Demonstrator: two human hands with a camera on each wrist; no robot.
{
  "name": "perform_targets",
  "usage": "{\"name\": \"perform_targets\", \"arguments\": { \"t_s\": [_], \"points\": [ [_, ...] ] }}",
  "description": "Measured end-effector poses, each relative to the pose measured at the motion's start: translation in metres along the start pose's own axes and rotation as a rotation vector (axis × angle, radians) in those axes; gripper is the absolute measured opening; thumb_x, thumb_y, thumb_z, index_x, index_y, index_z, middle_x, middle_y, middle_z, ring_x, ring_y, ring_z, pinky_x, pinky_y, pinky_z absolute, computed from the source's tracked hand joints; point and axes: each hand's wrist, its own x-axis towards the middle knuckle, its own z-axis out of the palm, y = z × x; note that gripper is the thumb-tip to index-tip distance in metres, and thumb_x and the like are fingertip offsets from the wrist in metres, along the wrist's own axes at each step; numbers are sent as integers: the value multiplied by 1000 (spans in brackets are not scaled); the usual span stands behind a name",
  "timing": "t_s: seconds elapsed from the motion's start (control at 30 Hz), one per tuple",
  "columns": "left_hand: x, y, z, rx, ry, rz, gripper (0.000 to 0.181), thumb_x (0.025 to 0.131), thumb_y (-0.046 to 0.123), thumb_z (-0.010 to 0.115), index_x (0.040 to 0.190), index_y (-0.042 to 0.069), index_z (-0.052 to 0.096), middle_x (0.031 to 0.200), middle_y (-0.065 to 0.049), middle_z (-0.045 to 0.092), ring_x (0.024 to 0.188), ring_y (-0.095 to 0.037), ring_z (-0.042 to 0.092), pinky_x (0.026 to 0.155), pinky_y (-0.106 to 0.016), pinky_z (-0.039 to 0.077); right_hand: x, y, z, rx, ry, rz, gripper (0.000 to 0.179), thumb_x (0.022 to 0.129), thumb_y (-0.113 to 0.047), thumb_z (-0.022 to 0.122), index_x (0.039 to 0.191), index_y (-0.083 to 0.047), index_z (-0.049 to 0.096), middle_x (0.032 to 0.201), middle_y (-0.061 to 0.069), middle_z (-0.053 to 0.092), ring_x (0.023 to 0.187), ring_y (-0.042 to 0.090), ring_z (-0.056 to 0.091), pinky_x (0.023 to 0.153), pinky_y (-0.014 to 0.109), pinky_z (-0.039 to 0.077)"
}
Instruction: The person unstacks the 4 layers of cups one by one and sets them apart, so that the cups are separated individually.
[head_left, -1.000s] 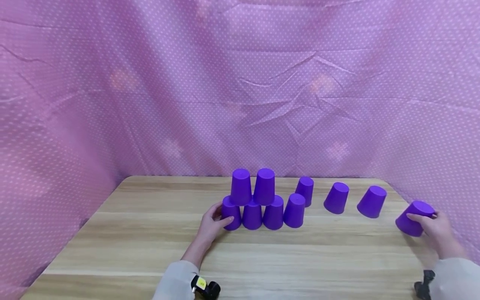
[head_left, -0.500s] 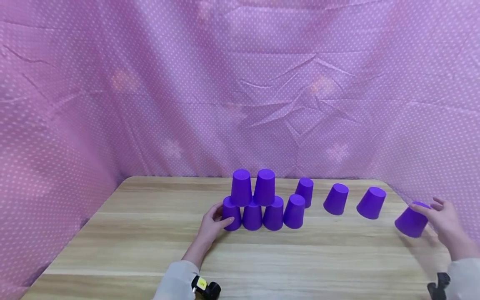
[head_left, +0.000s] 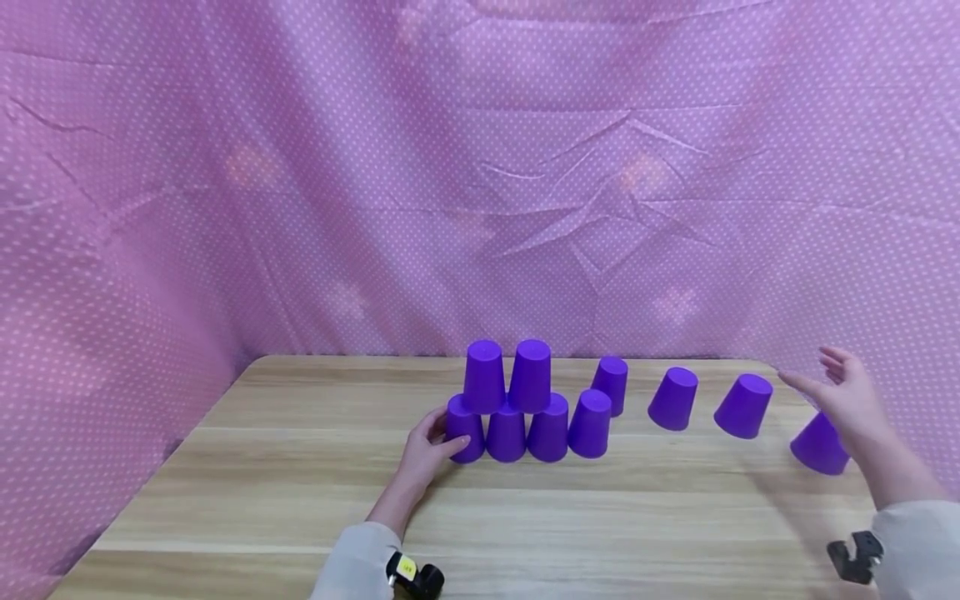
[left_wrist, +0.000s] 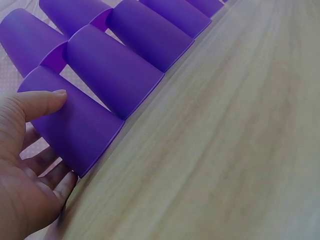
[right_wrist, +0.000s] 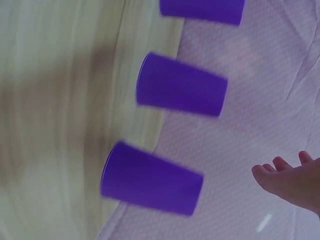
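Note:
Several upside-down purple cups stand side by side in a row on the table, and two more, a left upper cup (head_left: 484,377) and a right upper cup (head_left: 530,377), rest across the row's left part. My left hand (head_left: 422,457) holds the leftmost bottom cup (head_left: 466,433); in the left wrist view its thumb lies on the near side of that cup (left_wrist: 80,127) and the fingers reach round behind. Raised with fingers spread, my right hand (head_left: 855,404) holds nothing. It partly hides the far-right cup (head_left: 817,448) below it.
Right of the stack, separate upside-down cups stand spaced apart: a back cup (head_left: 611,379), a middle cup (head_left: 672,400) and another cup (head_left: 744,406). The wooden table (head_left: 262,475) ends at a pink dotted cloth (head_left: 360,208) behind and at the sides.
My right hand has let go of the far-right cup and moved up and slightly left, its fingers spreading. My left hand has stayed on the leftmost bottom cup.

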Motion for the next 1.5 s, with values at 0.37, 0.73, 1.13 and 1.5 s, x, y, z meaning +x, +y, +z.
{"name": "perform_targets", "arguments": {
  "t_s": [0.37,0.73,1.13,1.5],
  "points": [
    [2,1,3,-4,5,-4,56,73,3,66,123,-5,41,115,-23,47,107,-33,43,93,-39,34,2,-22,41,113,-91,-105,74,84,-23,55,135,3,8,137,28,6,123,41,6,98,54,10],
    [1,-1,-2,6,25,-10,55,72,2,66,121,-5,43,113,-22,48,105,-32,44,92,-38,36,-6,-52,106,230,-170,-158,73,82,-17,59,133,6,13,133,29,18,120,41,18,97,52,18],
    [-2,0,-1,4,13,-14,57,72,2,66,123,-4,41,114,-22,48,106,-32,43,92,-39,35,-15,-78,156,344,-265,-164,65,80,-9,59,131,5,20,130,27,28,120,36,24,99,47,20],
    [-2,3,0,10,4,-8,57,73,3,66,124,-4,41,114,-22,48,106,-32,43,92,-40,35,-21,-96,199,386,-357,-198,60,76,-2,60,128,4,29,123,27,38,115,36,32,97,46,25]
  ]
}}
